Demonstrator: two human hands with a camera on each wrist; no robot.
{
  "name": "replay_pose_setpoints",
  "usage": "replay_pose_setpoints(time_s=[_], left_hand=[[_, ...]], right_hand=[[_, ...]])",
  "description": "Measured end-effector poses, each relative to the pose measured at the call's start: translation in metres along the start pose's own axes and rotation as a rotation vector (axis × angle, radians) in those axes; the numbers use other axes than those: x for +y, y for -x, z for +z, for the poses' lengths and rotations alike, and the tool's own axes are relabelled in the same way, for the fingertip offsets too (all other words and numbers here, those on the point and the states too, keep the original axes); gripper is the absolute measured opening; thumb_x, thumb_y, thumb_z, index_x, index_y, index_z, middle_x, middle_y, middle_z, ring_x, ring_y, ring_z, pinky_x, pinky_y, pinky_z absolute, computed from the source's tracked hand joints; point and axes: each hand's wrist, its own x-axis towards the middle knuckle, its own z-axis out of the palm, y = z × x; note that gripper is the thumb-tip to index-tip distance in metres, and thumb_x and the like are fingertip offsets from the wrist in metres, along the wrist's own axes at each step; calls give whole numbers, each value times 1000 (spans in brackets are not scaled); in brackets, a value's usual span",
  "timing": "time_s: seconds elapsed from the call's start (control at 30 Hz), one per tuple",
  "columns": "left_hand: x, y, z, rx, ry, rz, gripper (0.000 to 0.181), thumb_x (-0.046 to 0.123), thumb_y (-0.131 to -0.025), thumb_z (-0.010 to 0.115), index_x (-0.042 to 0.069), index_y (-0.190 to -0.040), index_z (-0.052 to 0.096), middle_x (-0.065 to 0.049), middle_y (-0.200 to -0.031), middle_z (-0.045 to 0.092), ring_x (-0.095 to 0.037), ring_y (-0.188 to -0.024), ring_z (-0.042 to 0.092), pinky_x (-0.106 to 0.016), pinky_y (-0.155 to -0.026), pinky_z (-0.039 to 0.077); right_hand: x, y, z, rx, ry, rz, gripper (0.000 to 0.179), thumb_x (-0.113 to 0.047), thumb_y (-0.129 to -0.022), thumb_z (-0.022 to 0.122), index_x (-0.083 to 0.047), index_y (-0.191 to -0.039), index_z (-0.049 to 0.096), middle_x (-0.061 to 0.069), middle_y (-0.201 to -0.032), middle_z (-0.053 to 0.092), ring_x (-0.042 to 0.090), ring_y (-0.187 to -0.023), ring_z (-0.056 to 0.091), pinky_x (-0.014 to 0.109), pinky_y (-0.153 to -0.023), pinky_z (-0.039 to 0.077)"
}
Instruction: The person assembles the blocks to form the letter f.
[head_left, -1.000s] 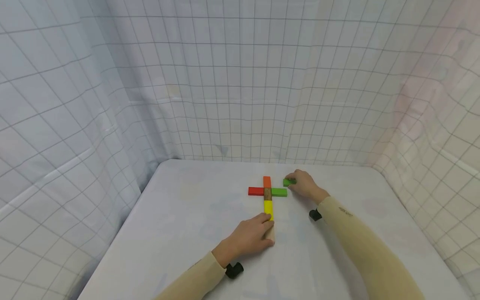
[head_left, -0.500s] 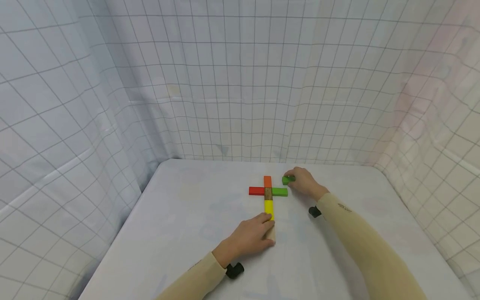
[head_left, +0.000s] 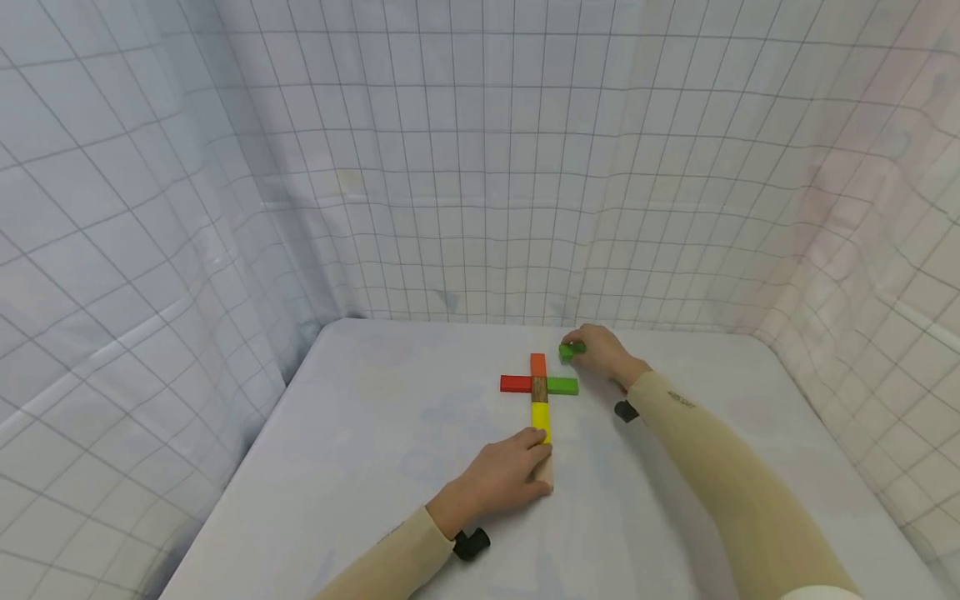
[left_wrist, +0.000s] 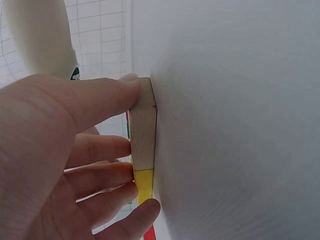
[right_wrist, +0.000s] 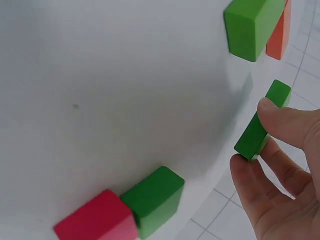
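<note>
My left hand (head_left: 501,473) rests on the near end of a row of blocks on the table. In the left wrist view its thumb touches the end of a plain wood block (left_wrist: 144,135), and its fairly straight fingers lie along that block and the yellow block (left_wrist: 144,186). My right hand (head_left: 602,350) pinches a green block (right_wrist: 256,131) between thumb and fingers, right of the orange block (head_left: 537,365). Below the orange one, a brown block (head_left: 539,389) lies between a red block (head_left: 516,383) and a light green block (head_left: 562,386), making a cross.
In the right wrist view, a dark green block (right_wrist: 156,200) and another red block (right_wrist: 100,220) stand side by side on the table; the right forearm mostly covers them in the head view. The white table (head_left: 360,433) is enclosed by grid-patterned curtains (head_left: 480,200).
My right hand has moved a little away from me and to the left with the green block, which is now tilted. My left hand stays put on the row.
</note>
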Motion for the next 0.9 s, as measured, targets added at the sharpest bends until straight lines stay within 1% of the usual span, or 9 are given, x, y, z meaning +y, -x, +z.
replay_pose_setpoints(time_s=[0.13,0.43,0.57,0.67,0.9], left_hand=[[0,0,1,-1,-9,-6,60,47,-93,70,13,-141,59,-2,-145,50,-12,-134,46,-30,-96,50],[1,1,1,14,-14,11,59,46,-94,69,13,-141,59,-3,-146,50,-13,-134,46,-31,-97,49],[0,0,0,14,-16,12,58,46,-94,69,13,-141,59,-3,-146,49,-13,-134,46,-31,-97,49],[0,0,1,9,-16,8,59,47,-94,69,13,-141,58,-3,-146,49,-13,-135,46,-31,-98,49],[0,0,3,8,-5,10,58,46,-94,69,13,-141,59,-2,-146,49,-13,-134,45,-30,-97,49]], right_hand=[[-4,-7,-1,-4,25,-2,38,-3,-88,75,-8,-125,71,10,-118,67,30,-113,59,47,-100,46],[-19,-17,-9,-7,54,-12,39,-1,-88,74,-10,-126,71,9,-114,65,26,-106,57,44,-97,46],[-21,-22,-5,3,32,-15,38,-1,-88,75,-10,-125,72,10,-114,65,27,-106,57,44,-98,46],[-22,-24,0,-8,17,-10,38,-3,-88,75,-10,-125,71,10,-117,65,28,-109,57,45,-100,45],[-20,-29,8,2,37,-1,37,-4,-88,76,-11,-124,72,10,-121,66,30,-114,56,47,-103,43]])
